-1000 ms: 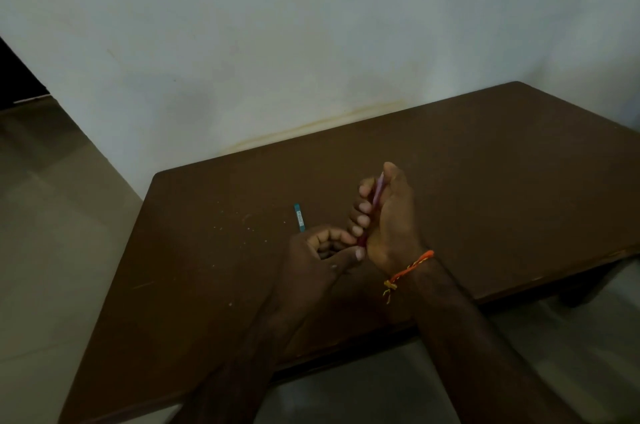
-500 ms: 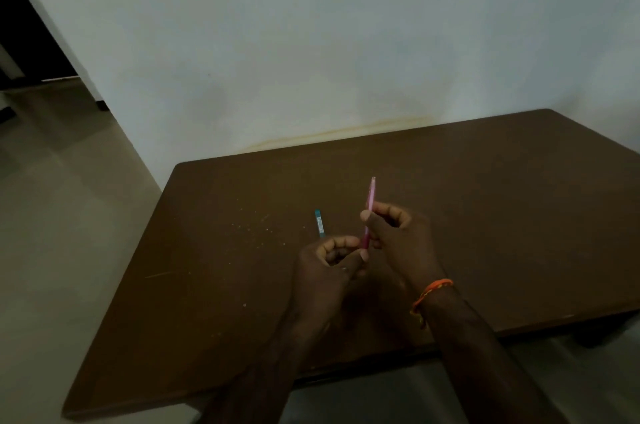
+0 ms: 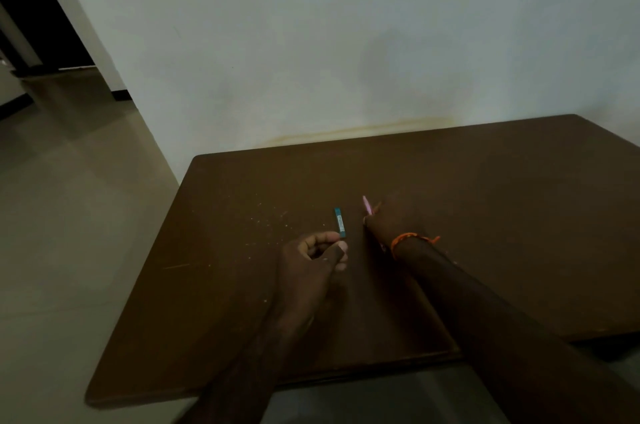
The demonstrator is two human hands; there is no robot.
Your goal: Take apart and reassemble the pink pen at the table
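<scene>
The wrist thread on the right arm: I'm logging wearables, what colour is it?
Orange, tied round the right wrist, seen in the head view, the only view here.

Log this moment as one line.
right hand: holds pink pen | left hand: curled near teal piece | teal piece: on table

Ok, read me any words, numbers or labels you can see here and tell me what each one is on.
Small teal rectangular piece on the brown wooden table: pale label, print too small and blurred to read.
Thin pink pen in the right hand: no text visible.
Nothing else carries writing.
</scene>
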